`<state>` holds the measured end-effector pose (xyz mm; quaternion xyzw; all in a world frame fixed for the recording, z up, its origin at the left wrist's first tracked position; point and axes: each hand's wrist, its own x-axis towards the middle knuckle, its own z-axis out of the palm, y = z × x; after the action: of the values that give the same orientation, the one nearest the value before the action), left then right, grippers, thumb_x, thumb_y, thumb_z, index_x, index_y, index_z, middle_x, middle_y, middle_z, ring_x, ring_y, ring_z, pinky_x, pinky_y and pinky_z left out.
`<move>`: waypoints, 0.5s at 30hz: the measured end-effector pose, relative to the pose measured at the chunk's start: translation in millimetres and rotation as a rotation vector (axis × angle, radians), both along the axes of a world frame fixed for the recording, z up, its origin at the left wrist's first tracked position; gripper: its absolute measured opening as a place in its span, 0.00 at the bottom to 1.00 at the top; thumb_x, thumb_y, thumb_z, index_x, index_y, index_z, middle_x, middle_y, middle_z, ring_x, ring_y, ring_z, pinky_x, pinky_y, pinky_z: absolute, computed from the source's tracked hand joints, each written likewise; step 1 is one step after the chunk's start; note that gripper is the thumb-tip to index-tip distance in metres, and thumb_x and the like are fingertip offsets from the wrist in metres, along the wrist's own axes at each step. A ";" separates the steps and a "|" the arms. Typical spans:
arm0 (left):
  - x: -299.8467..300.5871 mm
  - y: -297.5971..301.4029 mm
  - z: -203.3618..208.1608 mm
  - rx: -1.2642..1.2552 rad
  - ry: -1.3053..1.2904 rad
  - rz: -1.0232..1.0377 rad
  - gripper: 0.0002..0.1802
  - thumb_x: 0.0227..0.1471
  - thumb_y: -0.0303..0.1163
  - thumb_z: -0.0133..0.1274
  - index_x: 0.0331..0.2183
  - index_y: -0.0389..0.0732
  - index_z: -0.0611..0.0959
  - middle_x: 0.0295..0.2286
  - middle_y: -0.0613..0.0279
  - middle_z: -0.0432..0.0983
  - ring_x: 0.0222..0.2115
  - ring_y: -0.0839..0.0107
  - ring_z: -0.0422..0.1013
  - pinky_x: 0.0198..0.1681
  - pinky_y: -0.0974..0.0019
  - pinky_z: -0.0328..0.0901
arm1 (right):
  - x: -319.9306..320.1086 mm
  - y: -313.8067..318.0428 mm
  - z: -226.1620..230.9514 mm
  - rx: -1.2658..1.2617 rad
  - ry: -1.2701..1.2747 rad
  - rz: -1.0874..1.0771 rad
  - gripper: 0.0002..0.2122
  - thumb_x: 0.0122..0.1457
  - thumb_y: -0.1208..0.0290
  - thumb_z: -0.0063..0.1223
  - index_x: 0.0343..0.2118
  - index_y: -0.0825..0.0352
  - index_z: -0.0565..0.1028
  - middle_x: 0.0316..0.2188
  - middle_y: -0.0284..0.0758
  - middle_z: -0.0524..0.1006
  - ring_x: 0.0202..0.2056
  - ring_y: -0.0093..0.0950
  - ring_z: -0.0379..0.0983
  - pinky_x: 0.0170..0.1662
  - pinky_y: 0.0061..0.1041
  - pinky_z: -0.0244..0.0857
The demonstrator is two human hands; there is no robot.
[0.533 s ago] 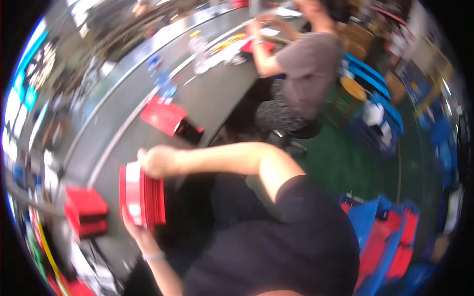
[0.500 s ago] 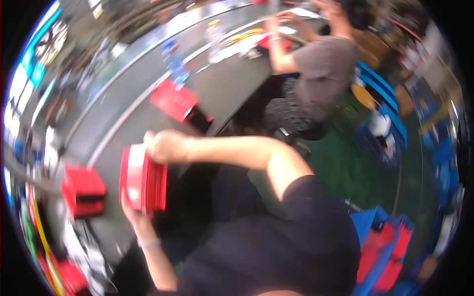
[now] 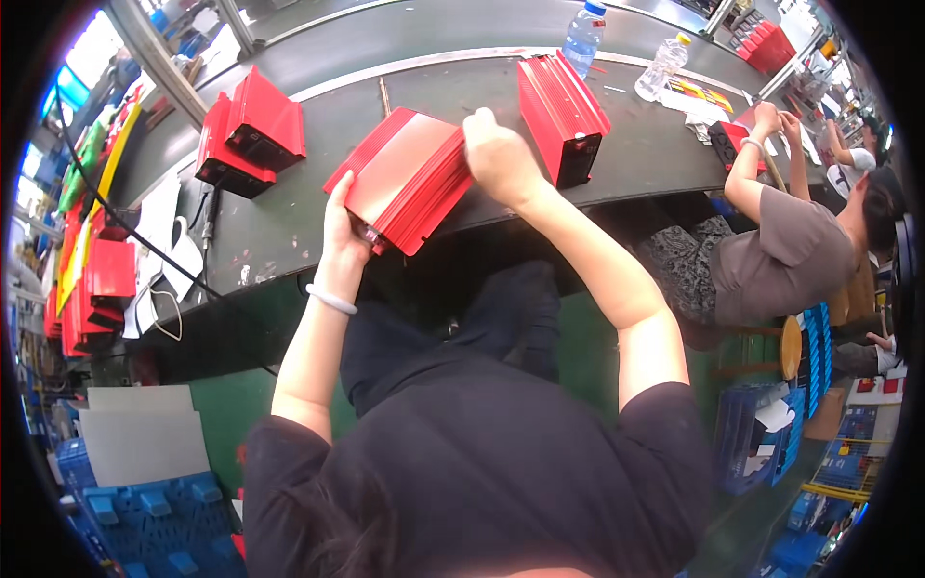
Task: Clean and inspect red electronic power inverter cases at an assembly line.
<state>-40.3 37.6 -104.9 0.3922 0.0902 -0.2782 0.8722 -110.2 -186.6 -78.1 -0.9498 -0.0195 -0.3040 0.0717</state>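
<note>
Both hands grip one red ribbed metal casing [image 3: 405, 178] at the near edge of the grey counter [image 3: 289, 222]: left hand [image 3: 344, 223] clasps its lower end, right hand [image 3: 496, 154] closes over its upper right corner. Another red casing [image 3: 564, 116] stands just beyond.

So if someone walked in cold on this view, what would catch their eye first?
Most likely the red ribbed metal case at centre, tilted at the near edge of the dark workbench, with the left hand at its lower end and the right hand on its upper right edge. Next, two more red cases standing on the bench, one at left and one at right, and a seated co-worker at far right.
</note>
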 end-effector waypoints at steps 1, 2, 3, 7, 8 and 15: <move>1.6 0.2 -0.8 -0.015 -0.019 -0.013 0.25 0.54 0.43 0.51 0.48 0.34 0.73 0.44 0.52 0.74 0.44 0.58 0.72 0.47 0.56 0.69 | 0.3 -3.3 -1.2 0.002 -0.005 0.001 0.06 0.52 0.75 0.49 0.30 0.71 0.67 0.31 0.47 0.69 0.26 0.43 0.73 0.30 0.34 0.69; 1.6 0.9 -1.8 -0.012 -0.024 -0.011 0.25 0.54 0.43 0.51 0.48 0.34 0.73 0.44 0.52 0.74 0.44 0.58 0.72 0.47 0.56 0.69 | -0.4 -7.5 -1.8 0.050 0.010 0.033 0.05 0.53 0.76 0.48 0.30 0.70 0.67 0.32 0.46 0.69 0.28 0.42 0.73 0.31 0.34 0.69; 0.4 1.4 -2.9 -0.023 -0.023 -0.013 0.25 0.54 0.42 0.52 0.48 0.34 0.73 0.44 0.53 0.74 0.43 0.59 0.72 0.47 0.56 0.69 | -1.1 -10.9 -2.7 0.098 0.026 0.064 0.04 0.54 0.77 0.48 0.31 0.70 0.68 0.32 0.45 0.70 0.29 0.42 0.73 0.32 0.34 0.68; 0.2 3.5 -1.2 -0.030 -0.025 -0.029 0.26 0.54 0.43 0.51 0.48 0.35 0.73 0.44 0.54 0.74 0.43 0.59 0.72 0.48 0.56 0.68 | -5.8 -12.3 4.1 0.390 -0.042 0.120 0.04 0.55 0.78 0.46 0.34 0.69 0.70 0.33 0.43 0.71 0.32 0.40 0.72 0.35 0.30 0.67; 0.0 3.1 -0.4 -0.033 -0.025 -0.027 0.26 0.54 0.44 0.50 0.49 0.35 0.72 0.44 0.54 0.74 0.44 0.59 0.72 0.48 0.56 0.68 | -5.0 -12.8 5.1 0.476 -0.017 0.146 0.05 0.55 0.78 0.46 0.35 0.69 0.71 0.33 0.41 0.71 0.33 0.37 0.72 0.37 0.29 0.66; 4.0 3.4 3.6 -0.020 -0.040 -0.061 0.26 0.55 0.45 0.49 0.49 0.37 0.72 0.45 0.55 0.74 0.44 0.60 0.72 0.48 0.55 0.68 | -4.4 -16.9 0.7 0.579 -0.148 0.356 0.10 0.56 0.74 0.54 0.41 0.68 0.76 0.32 0.33 0.72 0.32 0.22 0.72 0.33 0.23 0.67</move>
<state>-36.4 41.1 -101.3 0.3914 0.0581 -0.2977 0.8688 -114.6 -203.4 -77.4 -0.8471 -0.1031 -0.3476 0.3886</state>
